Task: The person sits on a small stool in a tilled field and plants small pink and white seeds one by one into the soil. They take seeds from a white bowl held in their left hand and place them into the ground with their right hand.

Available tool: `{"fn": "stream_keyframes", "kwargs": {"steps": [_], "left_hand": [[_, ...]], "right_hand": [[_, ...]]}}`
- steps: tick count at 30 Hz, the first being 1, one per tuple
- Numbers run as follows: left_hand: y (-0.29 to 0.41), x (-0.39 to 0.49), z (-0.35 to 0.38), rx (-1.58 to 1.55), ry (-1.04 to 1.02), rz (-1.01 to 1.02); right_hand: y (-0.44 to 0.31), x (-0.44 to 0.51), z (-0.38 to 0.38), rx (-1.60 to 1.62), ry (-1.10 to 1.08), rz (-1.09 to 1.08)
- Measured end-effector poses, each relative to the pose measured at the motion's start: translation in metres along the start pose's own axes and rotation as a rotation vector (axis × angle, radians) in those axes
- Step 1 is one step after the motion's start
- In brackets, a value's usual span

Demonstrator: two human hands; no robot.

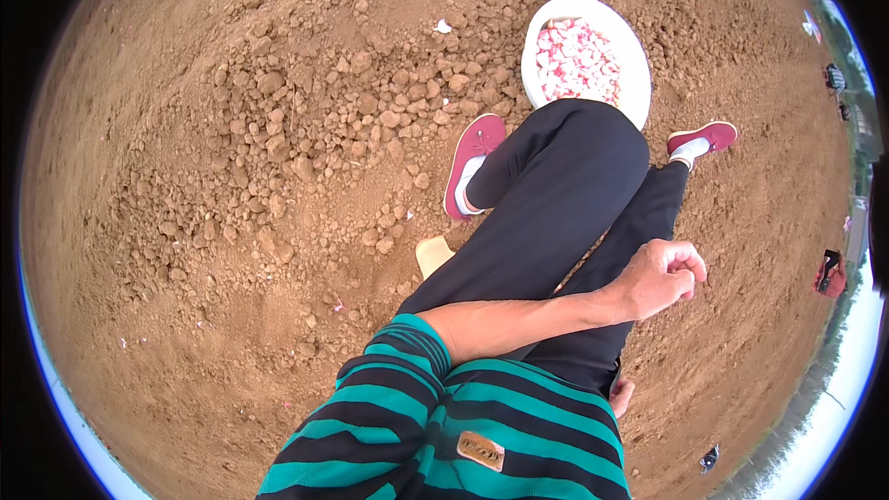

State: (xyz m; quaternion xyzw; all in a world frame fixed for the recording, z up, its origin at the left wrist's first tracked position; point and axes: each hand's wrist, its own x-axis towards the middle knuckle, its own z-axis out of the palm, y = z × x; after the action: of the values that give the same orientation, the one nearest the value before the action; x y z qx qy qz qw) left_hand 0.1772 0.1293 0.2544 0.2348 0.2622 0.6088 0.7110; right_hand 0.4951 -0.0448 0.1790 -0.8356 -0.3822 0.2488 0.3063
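Observation:
My left hand [656,279] reaches across my lap beyond my dark trousers, with its fingers loosely curled; whether anything small is between them is not visible. Only part of my right hand [621,397] shows beside my hip, the rest hidden by my body, so what it holds cannot be seen. In front of my raised knee stands a white basin [635,73], its near rim partly covered by the knee. Many small pink and white pieces [576,59], which look like garlic cloves, lie in it.
Loose brown soil with clods [333,111] surrounds me. A pale yellow object [435,254] is partly hidden under my leg. My red shoes [478,146] rest on the soil either side of the basin. A reddish item with a black part [829,274] lies far right.

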Motion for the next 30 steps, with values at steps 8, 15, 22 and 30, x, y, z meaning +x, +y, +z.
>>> {"fn": "stream_keyframes", "kwargs": {"steps": [8,15,22,30], "left_hand": [[0.007,0.003,-0.016,0.005,0.11,-0.034],[0.029,0.002,-0.031,-0.159,0.194,0.077],[0.053,-0.001,-0.044,-0.154,0.304,0.166],[0.049,0.015,-0.041,-0.043,0.074,0.078]], "right_hand": [[-0.017,-0.033,0.005,0.574,-0.238,0.23],[-0.065,-0.025,-0.08,0.093,-0.88,0.312],[-0.148,0.067,-0.099,0.066,-0.058,-0.35],[-0.308,0.126,-0.024,0.356,0.073,-0.972]]}}
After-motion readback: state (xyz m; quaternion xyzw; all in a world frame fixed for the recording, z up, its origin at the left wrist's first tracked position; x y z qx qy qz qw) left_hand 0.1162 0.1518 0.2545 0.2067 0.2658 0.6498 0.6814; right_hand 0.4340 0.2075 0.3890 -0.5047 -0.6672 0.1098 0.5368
